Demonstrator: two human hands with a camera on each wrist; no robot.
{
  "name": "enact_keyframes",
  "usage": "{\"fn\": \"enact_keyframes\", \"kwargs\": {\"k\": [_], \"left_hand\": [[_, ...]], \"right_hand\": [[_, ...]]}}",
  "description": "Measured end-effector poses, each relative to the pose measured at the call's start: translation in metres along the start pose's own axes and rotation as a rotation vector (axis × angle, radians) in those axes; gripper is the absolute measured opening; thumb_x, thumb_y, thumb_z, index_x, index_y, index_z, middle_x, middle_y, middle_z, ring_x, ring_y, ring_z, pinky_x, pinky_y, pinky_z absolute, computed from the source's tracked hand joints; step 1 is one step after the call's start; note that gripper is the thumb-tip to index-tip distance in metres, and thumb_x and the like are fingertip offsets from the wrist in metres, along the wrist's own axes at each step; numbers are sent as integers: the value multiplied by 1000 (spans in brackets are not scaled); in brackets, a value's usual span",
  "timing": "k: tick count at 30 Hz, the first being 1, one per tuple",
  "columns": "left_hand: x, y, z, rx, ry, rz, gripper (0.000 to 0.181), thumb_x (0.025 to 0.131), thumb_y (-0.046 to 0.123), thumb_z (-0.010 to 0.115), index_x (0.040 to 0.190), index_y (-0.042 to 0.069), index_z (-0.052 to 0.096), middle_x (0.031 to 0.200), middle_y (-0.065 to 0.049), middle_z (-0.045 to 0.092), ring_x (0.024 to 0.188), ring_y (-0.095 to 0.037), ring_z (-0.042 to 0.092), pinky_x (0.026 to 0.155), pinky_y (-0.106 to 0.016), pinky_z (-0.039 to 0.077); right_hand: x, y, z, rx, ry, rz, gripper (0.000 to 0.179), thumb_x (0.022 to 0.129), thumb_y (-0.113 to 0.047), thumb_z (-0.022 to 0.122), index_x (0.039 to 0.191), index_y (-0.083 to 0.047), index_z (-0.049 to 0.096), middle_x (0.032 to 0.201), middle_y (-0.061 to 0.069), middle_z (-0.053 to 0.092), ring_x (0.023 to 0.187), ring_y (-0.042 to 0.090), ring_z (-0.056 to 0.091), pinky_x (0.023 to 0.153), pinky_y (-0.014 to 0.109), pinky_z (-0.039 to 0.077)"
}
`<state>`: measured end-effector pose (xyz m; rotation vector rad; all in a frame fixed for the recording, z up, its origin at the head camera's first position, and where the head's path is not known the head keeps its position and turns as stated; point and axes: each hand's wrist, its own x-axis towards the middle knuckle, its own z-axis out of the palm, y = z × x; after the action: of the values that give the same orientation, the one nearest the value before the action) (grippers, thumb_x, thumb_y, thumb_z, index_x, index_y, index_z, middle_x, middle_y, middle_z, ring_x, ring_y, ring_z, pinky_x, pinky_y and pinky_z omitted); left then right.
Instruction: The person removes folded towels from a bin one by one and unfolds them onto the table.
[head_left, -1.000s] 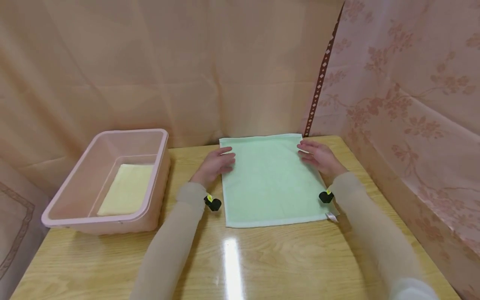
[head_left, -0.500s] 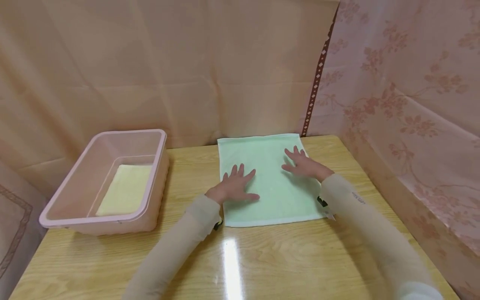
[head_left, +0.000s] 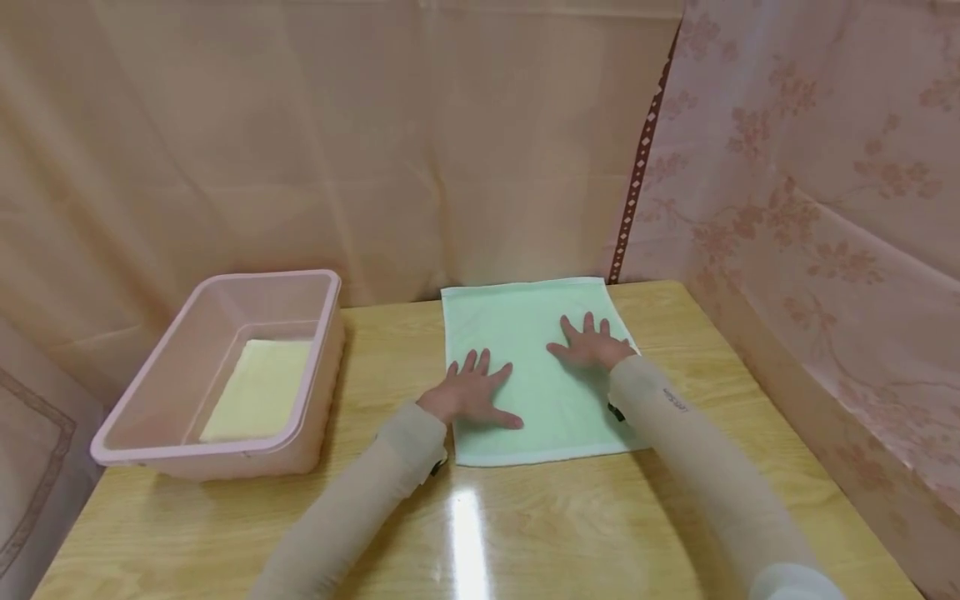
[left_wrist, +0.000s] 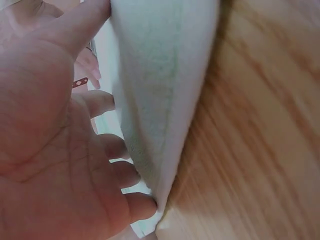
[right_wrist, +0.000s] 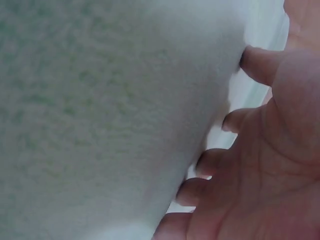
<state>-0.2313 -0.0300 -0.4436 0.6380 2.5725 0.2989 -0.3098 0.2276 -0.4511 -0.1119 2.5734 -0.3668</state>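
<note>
Left grip [head_left: 474,395] and right grip [head_left: 588,347] splayed wide, holding nothing, on that mid-frame green cloth [head_left: 536,385] — uneven sliding pressure might ruck it.

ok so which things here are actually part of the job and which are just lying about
Part of the job:
green cloth, laid out on the table
left hand, fingers spread on the green cloth
right hand, likewise

Apparently just there:
tub, touched by neither hand, though it may belong too
yellow cloth, inside the tub
curtain, behind the table
</note>
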Motion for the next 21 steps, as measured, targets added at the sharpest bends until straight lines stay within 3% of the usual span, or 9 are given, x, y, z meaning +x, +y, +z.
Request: {"fn": "enact_keyframes", "kwargs": {"k": [5, 11, 18, 20, 21], "left_hand": [[2, 3, 9, 68, -23, -36, 101, 89, 79, 50, 165, 26, 9, 169, -16, -8, 154, -35, -11, 122, -55, -2], [21, 6, 30, 124, -53, -93, 104, 85, 91, 30, 163, 32, -4, 167, -11, -18, 151, -33, -21, 121, -55, -7], [35, 22, 38, 139, -45, -82, 105, 83, 92, 30, 163, 32, -2, 168, -11, -16, 152, -33, -20, 121, -54, -7], [35, 31, 37, 149, -40, -80, 104, 83, 91, 31, 164, 33, 1, 169, -11, -13, 153, -32, -18, 121, -55, -6], [34, 37, 35, 150, -40, -78, 103, 84, 91, 32, 164, 33, 2, 169, -11, -12, 153, -31, -17, 121, -54, -5]], "right_hand": [[-2, 7, 1, -18, -9, -8, 89, 99, -73, 28, 164, -21, -4, 164, 24, -21, 147, 52, -18, 107, 81, -1], [-6, 17, 3, -47, -20, -15, 88, 99, -75, 24, 164, -24, -5, 165, 20, -21, 148, 49, -17, 107, 81, -1], [-4, 40, 1, -54, -12, 6, 104, 85, -92, 23, 164, -29, 0, 167, 20, -14, 148, 52, -14, 102, 83, -8], [-9, 46, -1, -73, -10, 9, 101, 88, -88, 25, 165, -27, 5, 167, 21, -8, 149, 51, -10, 103, 82, -9], [-13, 49, -3, -163, -10, -2, 97, 91, -84, 29, 165, -24, 10, 167, 23, -1, 150, 51, -5, 106, 81, -7]]}}
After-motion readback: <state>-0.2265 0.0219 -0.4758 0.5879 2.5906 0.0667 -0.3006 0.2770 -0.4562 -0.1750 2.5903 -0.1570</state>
